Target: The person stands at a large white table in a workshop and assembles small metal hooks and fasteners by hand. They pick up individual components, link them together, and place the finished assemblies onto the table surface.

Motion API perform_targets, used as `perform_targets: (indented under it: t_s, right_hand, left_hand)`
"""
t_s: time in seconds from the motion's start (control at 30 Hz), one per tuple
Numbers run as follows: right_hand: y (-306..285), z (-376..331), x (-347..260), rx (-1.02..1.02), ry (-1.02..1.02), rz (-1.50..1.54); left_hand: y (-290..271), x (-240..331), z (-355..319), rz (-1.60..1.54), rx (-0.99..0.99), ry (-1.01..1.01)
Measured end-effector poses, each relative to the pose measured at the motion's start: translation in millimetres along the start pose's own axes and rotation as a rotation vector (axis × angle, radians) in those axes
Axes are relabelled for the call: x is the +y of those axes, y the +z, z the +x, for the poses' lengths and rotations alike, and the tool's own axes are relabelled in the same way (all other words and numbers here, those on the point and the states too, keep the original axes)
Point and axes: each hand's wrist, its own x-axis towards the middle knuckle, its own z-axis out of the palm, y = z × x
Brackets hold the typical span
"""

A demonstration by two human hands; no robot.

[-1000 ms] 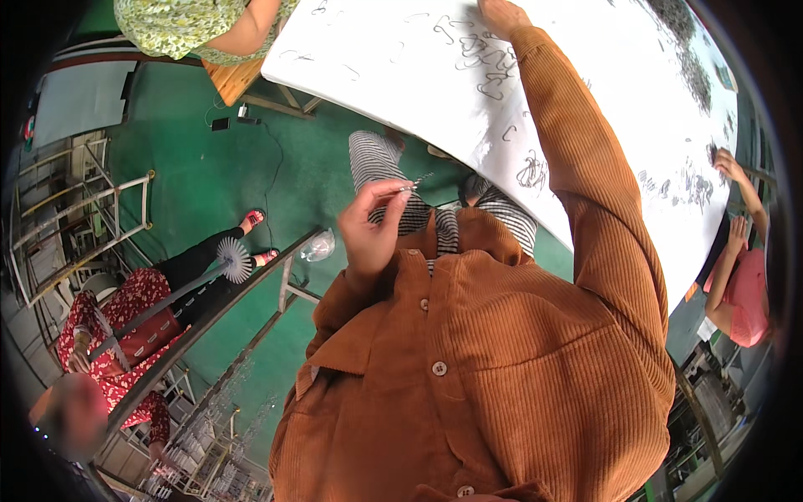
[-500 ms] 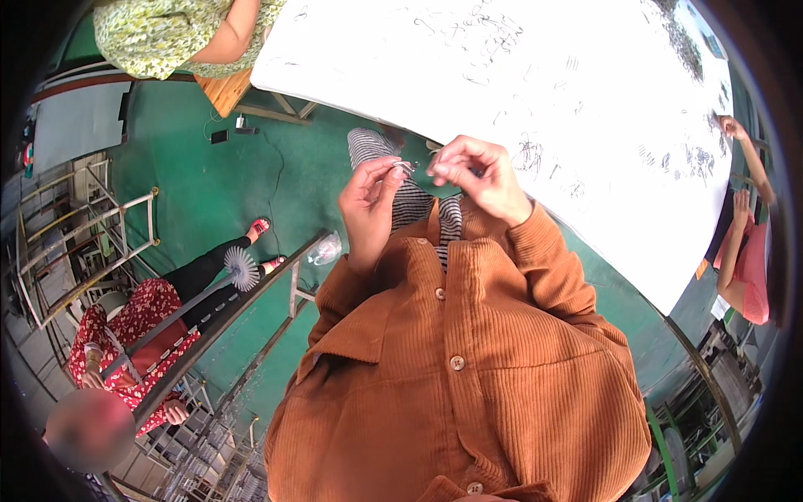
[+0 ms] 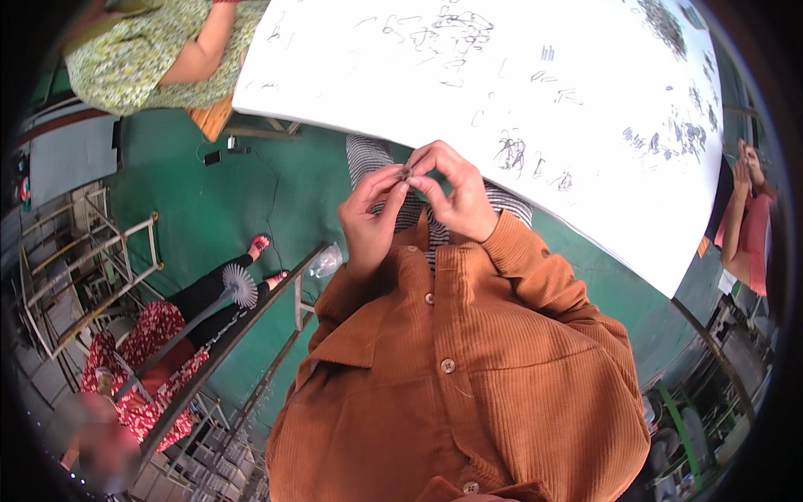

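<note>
My left hand (image 3: 370,216) and my right hand (image 3: 456,194) meet in front of my chest, at the near edge of a white table. Between their fingertips is a small thin metal piece (image 3: 406,174), mostly covered by the fingers. The left thumb and forefinger pinch it from one side. From the other side, the right thumb and fingers close on it, touching the left fingertips. Its exact kind is too small to make out.
Dark thin pieces or marks lie scattered over the white table (image 3: 368,92). At the table's left works a person in a patterned green top (image 3: 125,67); another in pink (image 3: 757,243) is at the right. Lower left, a person in red floral clothing (image 3: 159,335) is beside a metal rail (image 3: 242,335).
My right hand has moved left, and its fingertips now meet the left ones at the metal piece. The view has shifted slightly over the table.
</note>
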Motion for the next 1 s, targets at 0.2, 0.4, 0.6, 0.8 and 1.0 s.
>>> perform_targets:
  t_s: [0.2, 0.4, 0.6, 0.8, 1.0]
  right_hand:
    - [-37, -4, -5, 0.184, -0.090, -0.230]
    - [-70, -8, -7, 0.268, -0.074, -0.308]
    - [-65, -15, -6, 0.239, -0.097, -0.302]
    - [-63, -14, -19, 0.196, -0.118, -0.266]
    - [-50, -15, -20, 0.191, -0.154, -0.276]
  left_hand:
    - [21, 6, 78, 0.295, -0.469, 0.238]
    - [82, 12, 202, -0.043, -1.278, -0.198]
    - [206, -51, 216, 0.354, -0.756, 0.084]
    - [235, -66, 206, 0.863, -0.697, 0.664]
    - [164, -36, 188, 0.667, -0.732, 0.284]
